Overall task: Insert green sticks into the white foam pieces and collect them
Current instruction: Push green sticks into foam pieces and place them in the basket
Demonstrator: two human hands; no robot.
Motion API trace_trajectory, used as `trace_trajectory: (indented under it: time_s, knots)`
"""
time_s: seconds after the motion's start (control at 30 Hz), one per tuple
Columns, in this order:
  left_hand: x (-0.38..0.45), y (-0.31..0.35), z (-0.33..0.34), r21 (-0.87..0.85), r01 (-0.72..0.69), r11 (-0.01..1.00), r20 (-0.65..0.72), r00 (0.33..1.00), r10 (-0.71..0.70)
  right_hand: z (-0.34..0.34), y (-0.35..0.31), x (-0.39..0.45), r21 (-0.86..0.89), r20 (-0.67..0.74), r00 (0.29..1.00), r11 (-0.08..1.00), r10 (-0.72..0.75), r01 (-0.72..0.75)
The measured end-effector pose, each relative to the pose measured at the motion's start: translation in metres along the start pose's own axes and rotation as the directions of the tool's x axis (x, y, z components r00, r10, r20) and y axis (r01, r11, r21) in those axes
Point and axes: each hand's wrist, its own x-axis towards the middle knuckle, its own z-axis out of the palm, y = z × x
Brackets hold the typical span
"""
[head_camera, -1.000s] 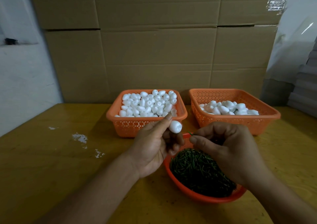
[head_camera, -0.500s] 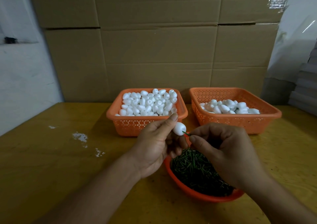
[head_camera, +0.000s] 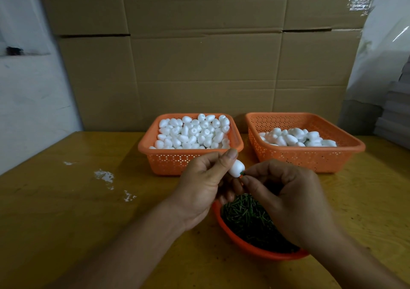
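The left hand holds a white foam egg in its fingertips above the near bowl of green sticks. The right hand pinches a green stick that touches the egg's end. Two orange baskets of foam eggs sit far behind on the table

White egg-shaped foam piece held above orange bowl of loose green sticks, one green stick poking from its end; more foam fills two orange baskets behind.
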Motion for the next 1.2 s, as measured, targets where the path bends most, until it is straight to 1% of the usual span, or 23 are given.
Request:
trace_trajectory:
  time_s: [0.2,0.37,0.47,0.6,0.7,0.87,1.03,1.2]
  knots:
    - [0.0016,-0.0018,0.0002,0.030,-0.055,0.998,-0.020,0.998,0.055,0.0004,0.0009,-0.0006,0.000,-0.002,1.000,1.000,0.030,-0.030]
    - [0.0003,-0.0016,-0.0021,-0.051,-0.060,0.997,0.053,0.997,0.063,-0.0001,0.0026,0.0010,0.020,-0.040,0.994,0.995,0.100,-0.100]
    - [0.0000,-0.0027,-0.0044,-0.061,-0.051,0.997,0.076,0.996,0.056,-0.0011,0.0026,0.0010,0.033,-0.036,0.992,0.992,0.122,-0.121]
    - [0.0011,-0.0040,-0.0049,-0.009,-0.074,0.997,0.057,0.996,0.074,-0.0001,0.0022,0.0005,0.032,-0.026,0.990,0.990,0.137,-0.137]
    - [0.0015,-0.0059,-0.0035,0.063,-0.114,0.991,0.048,0.993,0.111,0.0006,0.0027,0.0009,0.029,-0.013,0.990,0.990,0.142,-0.141]
    - [-0.0004,-0.0060,-0.0023,0.179,-0.213,0.960,0.069,0.977,0.204,0.0010,0.0008,0.0009,0.110,0.007,0.986,0.980,0.168,-0.168]
    - [-0.0017,-0.0053,-0.0020,0.256,-0.280,0.925,0.106,0.959,0.261,0.0006,-0.0009,0.0012,0.151,0.019,0.986,0.974,0.168,-0.169]
    - [-0.0016,-0.0078,0.0012,0.280,-0.293,0.914,0.085,0.956,0.281,0.0012,0.0008,0.0013,0.195,0.027,0.984,0.965,0.174,-0.176]
